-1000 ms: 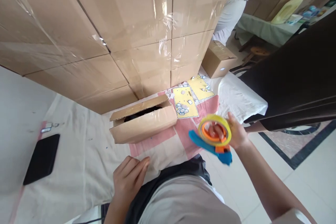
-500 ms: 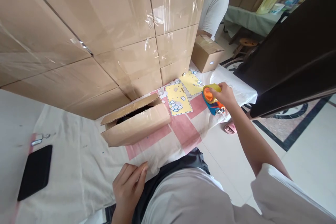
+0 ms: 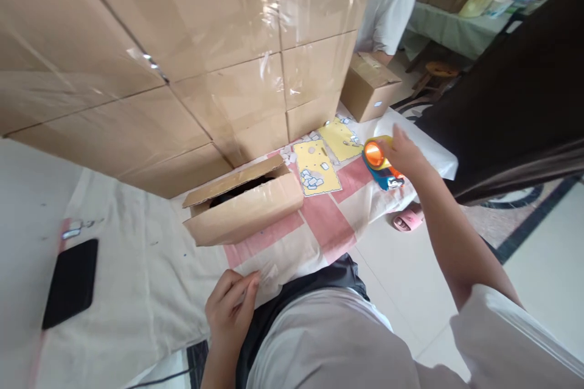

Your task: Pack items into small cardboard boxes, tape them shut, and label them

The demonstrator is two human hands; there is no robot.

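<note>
Pinched between thumb and fingers, a short strip of clear, limp tape point(image 3: 270, 279) hangs from the left hand point(image 3: 232, 305) over the surface's near edge. Out toward the right corner, the right hand point(image 3: 405, 153) has its fingertips at a blue-and-orange plastic tape dispenser point(image 3: 382, 174) with a yellow-rimmed roll; blur makes it hard to say whether those fingers grip it or merely touch it. The dispenser sits beside the near edge of the cloth-covered surface point(image 3: 150, 292), so it seems wise to seat it flat and well inward before loosening the fingers, cutter turned away from the wrist. Film this flimsy probably curls and sticks to fabric, so hold it by one end, lifted free of the cloth, adhesive side untouched. Midway along the surface lies a long brown cardboard box point(image 3: 249, 211), its top flap partly raised; beyond it, toward the back edge, lie two yellow printed paper sheets point(image 3: 314, 164).
</note>
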